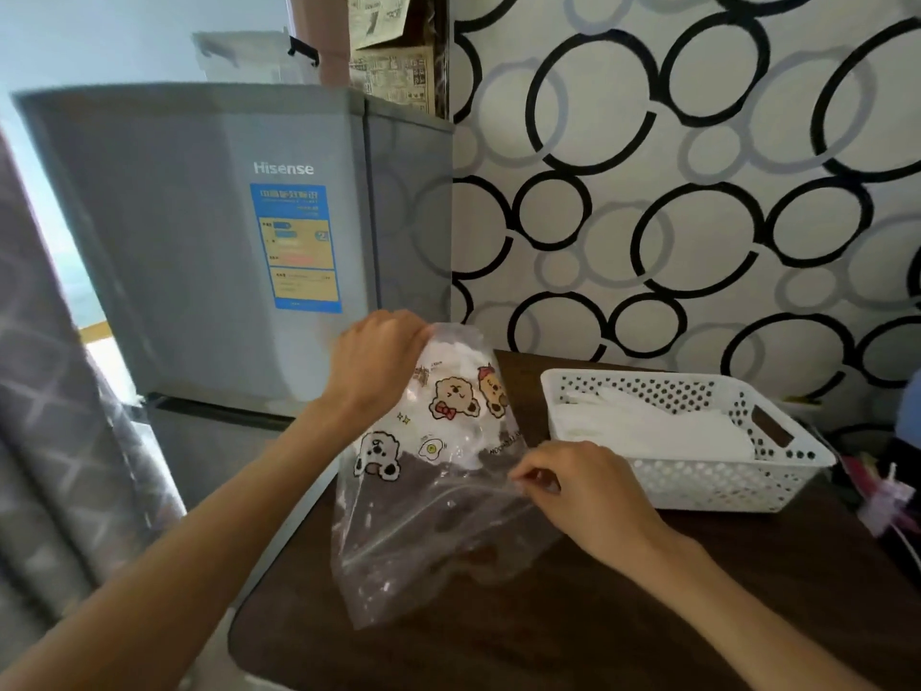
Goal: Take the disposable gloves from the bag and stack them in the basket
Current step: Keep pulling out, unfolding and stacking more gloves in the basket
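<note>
Two hands work a clear cartoon-printed bag [438, 471] over a dark table [648, 615]: the left hand [379, 361] grips its raised bottom end, the right hand [568, 486] pinches its zip mouth, gloves [663, 426] already lie in the white basket [707, 478] beyond the right hand, so emptying seems underway, and next comes reaching inside.

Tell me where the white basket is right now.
In the head view the white perforated basket sits on the dark table, right of the cartoon-printed bag, near the circle-patterned wall.
</note>
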`<state>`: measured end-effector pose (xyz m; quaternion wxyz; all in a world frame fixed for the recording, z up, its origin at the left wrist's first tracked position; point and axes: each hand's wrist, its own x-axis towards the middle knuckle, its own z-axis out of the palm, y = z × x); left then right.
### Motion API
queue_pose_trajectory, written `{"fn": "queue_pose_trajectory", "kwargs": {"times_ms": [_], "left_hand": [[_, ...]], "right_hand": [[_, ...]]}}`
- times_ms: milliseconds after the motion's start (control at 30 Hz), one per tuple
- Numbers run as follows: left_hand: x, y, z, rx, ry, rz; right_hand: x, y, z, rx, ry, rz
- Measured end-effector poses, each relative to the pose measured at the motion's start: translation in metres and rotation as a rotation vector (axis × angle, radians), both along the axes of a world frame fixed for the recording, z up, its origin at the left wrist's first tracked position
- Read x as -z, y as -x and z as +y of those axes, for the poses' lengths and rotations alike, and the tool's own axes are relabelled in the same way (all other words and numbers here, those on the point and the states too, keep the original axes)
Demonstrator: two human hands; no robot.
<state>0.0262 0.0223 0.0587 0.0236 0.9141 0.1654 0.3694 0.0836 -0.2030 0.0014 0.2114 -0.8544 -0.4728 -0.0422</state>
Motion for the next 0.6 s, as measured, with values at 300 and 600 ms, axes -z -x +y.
{"fn": "queue_pose_trajectory", "kwargs": {"times_ms": [300,600], "left_hand": [[0.049,0.003,0.028,-0.122,0.271,0.313],[0.063,-0.006,0.032,-0.072,0.322,0.406]], "right_hand": [[-0.003,-0.006,0.012,0.061,-0.210,0.060],[-0.021,0.012,0.037,0.020,-0.479,-0.142]]}}
